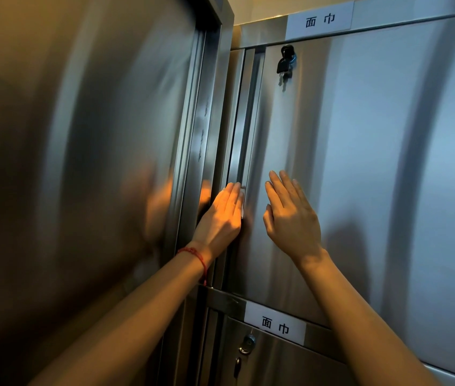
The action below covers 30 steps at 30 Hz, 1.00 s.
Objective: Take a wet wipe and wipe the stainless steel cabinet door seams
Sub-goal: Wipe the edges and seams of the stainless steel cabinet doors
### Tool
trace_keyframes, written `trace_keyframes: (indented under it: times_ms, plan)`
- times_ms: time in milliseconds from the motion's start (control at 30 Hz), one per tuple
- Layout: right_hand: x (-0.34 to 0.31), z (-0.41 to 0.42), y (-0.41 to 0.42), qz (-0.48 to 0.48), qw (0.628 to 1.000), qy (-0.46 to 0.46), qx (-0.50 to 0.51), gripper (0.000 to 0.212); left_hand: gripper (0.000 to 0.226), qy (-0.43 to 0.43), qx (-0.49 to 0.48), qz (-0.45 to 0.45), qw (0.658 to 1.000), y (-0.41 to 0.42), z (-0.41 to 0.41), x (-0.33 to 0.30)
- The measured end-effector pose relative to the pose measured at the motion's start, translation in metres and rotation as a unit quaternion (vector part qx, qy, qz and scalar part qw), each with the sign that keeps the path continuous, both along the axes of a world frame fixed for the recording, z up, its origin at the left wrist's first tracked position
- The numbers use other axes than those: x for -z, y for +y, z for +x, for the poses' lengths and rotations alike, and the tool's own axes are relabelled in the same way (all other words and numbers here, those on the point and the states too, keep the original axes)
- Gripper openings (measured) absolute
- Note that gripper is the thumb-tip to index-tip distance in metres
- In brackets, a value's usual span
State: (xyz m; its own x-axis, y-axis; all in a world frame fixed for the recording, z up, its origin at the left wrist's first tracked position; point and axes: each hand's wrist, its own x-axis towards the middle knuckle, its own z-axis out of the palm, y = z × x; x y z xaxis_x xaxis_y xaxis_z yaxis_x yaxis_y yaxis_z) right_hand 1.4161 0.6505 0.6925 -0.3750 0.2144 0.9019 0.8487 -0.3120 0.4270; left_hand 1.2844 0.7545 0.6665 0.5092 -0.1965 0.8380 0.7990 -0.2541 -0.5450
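Stainless steel all round; the left hand (222, 215) presses a white wet wipe (243, 199) under straight fingers into the vertical seam (244, 140) at the left edge of the upper cabinet door (360, 162); the right hand (290, 215) lies flat and released on the door, holding nothing. To my eye the stroke goes best kept firm in the groove, following it the whole way while the flat hand steadies the door.
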Motion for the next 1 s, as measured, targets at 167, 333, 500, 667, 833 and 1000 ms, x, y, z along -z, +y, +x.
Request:
trace_keyframes:
  times_ms: [167,333,500,667,833,1000]
  plan:
    - [0.000,0.000,0.000,-0.001,1.000,0.003,-0.001,0.047,0.042,-0.001,-0.016,0.011,1.000,0.001,0.002,-0.019]
    - [0.000,0.000,0.001,0.000,1.000,0.003,-0.004,0.047,0.044,-0.005,-0.029,0.020,0.999,0.000,0.002,-0.028]
    - [0.000,0.000,0.000,-0.008,1.000,0.007,0.000,0.047,0.047,-0.010,-0.040,0.031,0.999,0.001,0.005,-0.023]
    - [0.001,-0.001,0.000,-0.009,1.000,0.008,0.004,0.047,0.040,-0.013,0.004,0.029,0.999,0.002,0.006,-0.010]
    - [0.001,-0.001,-0.001,-0.010,1.000,0.006,0.007,0.046,0.043,-0.005,0.008,0.015,1.000,0.003,0.005,0.010]
    - [0.001,0.000,-0.001,-0.005,1.000,0.003,0.000,0.047,0.039,-0.007,0.012,0.023,1.000,0.004,0.005,0.026]
